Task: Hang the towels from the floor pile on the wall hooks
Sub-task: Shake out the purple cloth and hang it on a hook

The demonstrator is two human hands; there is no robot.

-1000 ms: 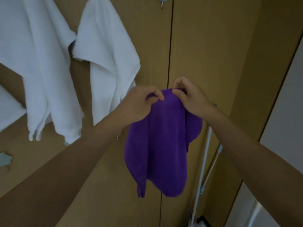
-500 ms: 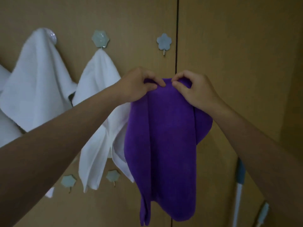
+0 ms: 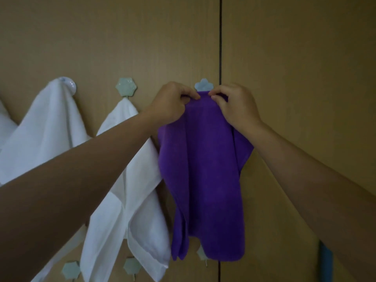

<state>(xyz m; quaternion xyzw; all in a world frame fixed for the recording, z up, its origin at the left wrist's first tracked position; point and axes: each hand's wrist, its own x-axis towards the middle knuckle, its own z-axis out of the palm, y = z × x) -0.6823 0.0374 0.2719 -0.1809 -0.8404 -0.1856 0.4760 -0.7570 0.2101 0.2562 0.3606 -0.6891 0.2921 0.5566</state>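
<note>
Wall (image 3: 284, 58): tan wood panels, with a dark seam running 12 to 6 just right of centre.

White towels: two hang at 9 o'clock of the purple one, far (image 3: 44, 127) and near (image 3: 130, 180). The near one's edge sits just behind the purple cloth.

Purple towel (image 3: 209, 169): mid-frame and off the floor, hanging limp in long folds from a bunched top edge.
- Judged light, soft and plush, with no stiffness, so it will sag wherever it is unsupported.
- Best held at the top hem, close on either side of the catch point, to keep a short taut span.

Hands: the left hand (image 3: 173, 104) is at 10 o'clock of the towel and the right hand (image 3: 234, 106) at 2 o'clock. Each pinches the hem between thumb and forefinger, the fingertips nearly meeting.

Hook (image 3: 203, 85): a pale flower at 12 o'clock of the hem. The cloth hides its prong, so I cannot tell whether the towel has caught.
</note>
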